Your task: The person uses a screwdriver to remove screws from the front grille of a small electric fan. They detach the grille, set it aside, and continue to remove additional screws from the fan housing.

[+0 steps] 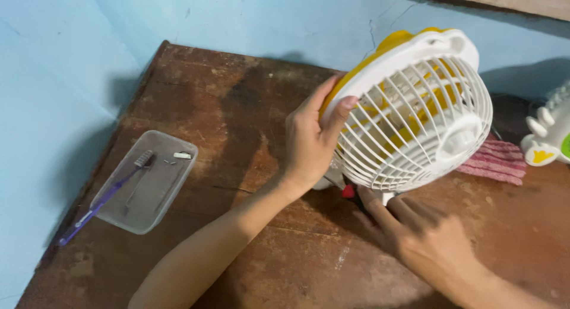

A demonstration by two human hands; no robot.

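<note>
At the near edge of the worn brown table [249, 107], right hand [436, 241] lies low, palm down, fingers [380, 211] stretched together and reaching under the bottom rim of the small fan [415, 107]. Fingertips sit at the base of the white front grille [427, 125], next to a small red part [348, 191]; cannot tell whether they pinch anything there, the grip itself is hidden. Left hand [309, 143] is clamped on the fan's left edge, thumb over the grille rim, the other fingers behind on the yellow rear housing [389, 42]. Fan is held tilted, face toward the camera, roughly centre-right of the table, lower edge close to the tabletop.

Progress, as a judgement: grille is still on, yellow blades visible behind the bars, centre cap in place. So the fan looks whole; work at the bottom edge seems to be at an early stage, nothing visibly separated from it.

Further left, a clear plastic tray [145, 181] holds a few small metal bits and a purple-handled brush [101, 202] whose handle overhangs the tray's rim. Behind the fan, right side, a pink striped cloth [499, 160] lies flat. Far right, a white toy-like thing [549, 137] is cut off by the frame. Blue wall [237, 18] behind.
</note>
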